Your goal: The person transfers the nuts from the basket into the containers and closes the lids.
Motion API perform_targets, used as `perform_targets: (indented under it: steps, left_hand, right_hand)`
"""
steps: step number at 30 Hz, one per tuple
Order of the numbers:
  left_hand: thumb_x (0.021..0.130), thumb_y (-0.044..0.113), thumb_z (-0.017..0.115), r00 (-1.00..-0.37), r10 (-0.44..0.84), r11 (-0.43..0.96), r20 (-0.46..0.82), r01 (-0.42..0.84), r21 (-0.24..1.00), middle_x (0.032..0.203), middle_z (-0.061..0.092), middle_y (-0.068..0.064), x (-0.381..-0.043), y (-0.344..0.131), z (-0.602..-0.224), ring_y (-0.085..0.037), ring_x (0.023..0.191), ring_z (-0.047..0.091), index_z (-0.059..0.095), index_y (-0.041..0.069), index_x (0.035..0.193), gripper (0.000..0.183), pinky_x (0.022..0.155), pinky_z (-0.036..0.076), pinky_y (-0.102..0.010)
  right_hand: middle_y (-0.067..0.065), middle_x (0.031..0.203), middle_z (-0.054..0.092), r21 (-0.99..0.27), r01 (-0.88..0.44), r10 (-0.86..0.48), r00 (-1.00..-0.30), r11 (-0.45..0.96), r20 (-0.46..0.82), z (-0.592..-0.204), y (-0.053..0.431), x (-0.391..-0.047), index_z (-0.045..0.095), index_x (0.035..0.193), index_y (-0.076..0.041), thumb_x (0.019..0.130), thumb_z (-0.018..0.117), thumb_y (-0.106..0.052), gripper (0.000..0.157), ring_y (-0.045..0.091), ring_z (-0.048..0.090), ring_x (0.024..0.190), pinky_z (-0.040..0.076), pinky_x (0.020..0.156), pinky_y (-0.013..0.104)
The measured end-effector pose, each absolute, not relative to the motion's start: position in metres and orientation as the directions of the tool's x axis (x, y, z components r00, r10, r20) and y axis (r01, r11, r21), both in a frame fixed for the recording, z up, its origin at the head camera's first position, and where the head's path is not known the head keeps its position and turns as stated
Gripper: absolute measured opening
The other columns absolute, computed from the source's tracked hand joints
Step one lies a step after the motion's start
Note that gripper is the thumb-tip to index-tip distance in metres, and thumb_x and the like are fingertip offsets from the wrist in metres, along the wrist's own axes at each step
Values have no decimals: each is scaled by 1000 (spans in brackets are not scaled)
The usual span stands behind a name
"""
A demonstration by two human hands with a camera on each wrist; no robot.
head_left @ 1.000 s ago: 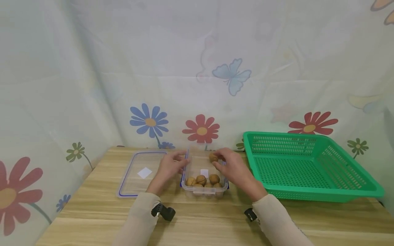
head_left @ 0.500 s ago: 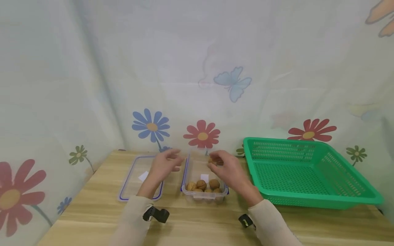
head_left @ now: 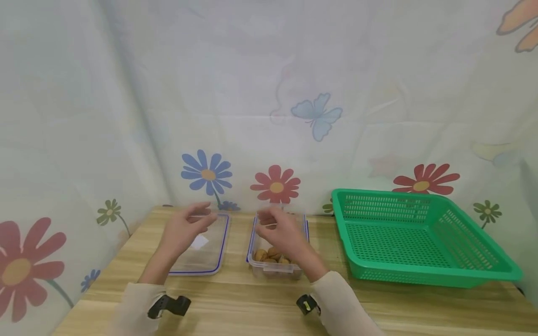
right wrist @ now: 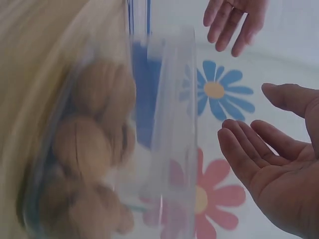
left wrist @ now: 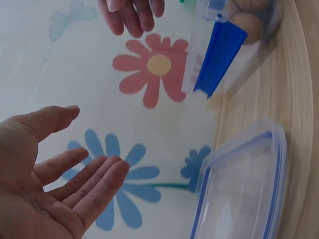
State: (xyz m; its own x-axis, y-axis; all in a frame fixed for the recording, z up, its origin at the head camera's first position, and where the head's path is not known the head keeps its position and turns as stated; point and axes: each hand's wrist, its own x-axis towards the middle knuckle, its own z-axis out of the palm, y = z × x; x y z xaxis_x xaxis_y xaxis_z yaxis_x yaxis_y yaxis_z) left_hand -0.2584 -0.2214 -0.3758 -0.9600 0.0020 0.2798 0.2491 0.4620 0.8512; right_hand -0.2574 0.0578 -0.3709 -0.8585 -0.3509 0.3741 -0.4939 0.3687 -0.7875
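Observation:
A clear lunch box (head_left: 273, 268) with blue clips holds several walnuts (head_left: 272, 254) at its near end. My right hand (head_left: 287, 235) is over the box, fingers loosely bent and nothing between them; the right wrist view shows its bare palm beside the box wall. To the left, my left hand (head_left: 178, 233) hovers above the clear lid (head_left: 214, 252) with its blue seal. In the left wrist view that hand's fingers are spread and hold nothing. The right hand hides part of the box and some of its contents.
A large green plastic basket (head_left: 420, 270) stands on the wooden table (head_left: 235, 308), right of the box. A white patch (head_left: 200, 241) shows on the lid. Behind the table hangs a flower-print curtain (head_left: 235, 116).
My left hand has left the box's side and moved left over the lid. The right hand has let go of a walnut at the box's far end and shifted left across the box.

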Motion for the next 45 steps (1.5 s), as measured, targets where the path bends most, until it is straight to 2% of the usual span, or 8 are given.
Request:
perform_targets:
  steps: [5, 8, 13, 21, 29, 33, 40, 45]
  left_hand:
    - [102, 45, 73, -956, -6, 545, 293, 243, 802, 146, 62, -20, -248, -252, -374, -41, 129, 63, 55, 8, 154, 66, 103, 56, -57]
    - [102, 46, 72, -957, 0, 565, 290, 240, 789, 149, 59, -21, -245, -268, -376, -43, 132, 60, 53, 7, 155, 69, 106, 52, -62]
    - [102, 44, 72, -957, 1, 573, 288, 237, 785, 152, 56, -22, -245, -286, -382, -44, 134, 57, 51, 5, 156, 70, 108, 49, -62]
    - [103, 37, 73, -956, -1, 581, 295, 239, 778, 153, 53, -27, -251, -303, -395, -50, 136, 54, 48, 1, 157, 70, 107, 50, -64]
    - [103, 32, 74, -954, -39, 606, 298, 215, 766, 147, 55, -33, -261, -316, -415, -51, 129, 59, 53, -6, 150, 64, 107, 51, -60]
    - [104, 27, 73, -969, -39, 609, 246, 172, 774, 148, 51, -37, -264, -321, -424, -55, 130, 56, 48, -8, 152, 65, 106, 51, -62]
    - [104, 25, 71, -989, -29, 616, 147, 98, 782, 150, 44, -43, -268, -325, -435, -58, 133, 52, 37, -11, 157, 73, 102, 55, -59]
    - [106, 22, 68, -997, -19, 635, 81, 50, 771, 146, 49, -43, -266, -326, -440, -57, 133, 52, 38, -14, 154, 67, 105, 53, -60]
  right_hand:
    - [14, 130, 69, -847, -435, -355, -877, 305, 323, -374, 38, -259, 63, 138, -2, 101, 75, -17, 42, 30, 69, 118, 61, 98, 44]
    - [14, 130, 69, -873, -405, -341, -889, 270, 307, -374, 23, -259, 63, 138, -2, 100, 75, -18, 43, 32, 68, 120, 61, 98, 46]
    - [17, 137, 65, -921, -317, -320, -917, 228, 237, -377, -5, -257, 61, 142, -2, 99, 77, -22, 50, 35, 65, 125, 60, 99, 49]
    - [17, 141, 63, -971, -204, -214, -961, 128, 174, -391, -42, -257, 59, 145, -1, 95, 80, -19, 57, 33, 64, 128, 60, 98, 42]
    - [20, 145, 60, -982, -153, -114, -984, 112, 140, -406, -66, -260, 59, 144, 1, 93, 78, -15, 56, 39, 57, 135, 52, 110, 48]
    - [21, 144, 60, -983, -116, -80, -991, 139, 106, -420, -75, -261, 60, 142, 2, 93, 79, -15, 56, 40, 55, 137, 50, 113, 48]
    - [25, 141, 60, -978, -84, -27, -996, 193, 80, -436, -81, -263, 59, 143, 4, 86, 79, -12, 62, 42, 56, 133, 49, 112, 51]
    - [25, 139, 61, -985, -44, -29, -999, 166, 40, -444, -82, -264, 58, 143, 4, 86, 76, -5, 60, 40, 56, 133, 51, 110, 50]
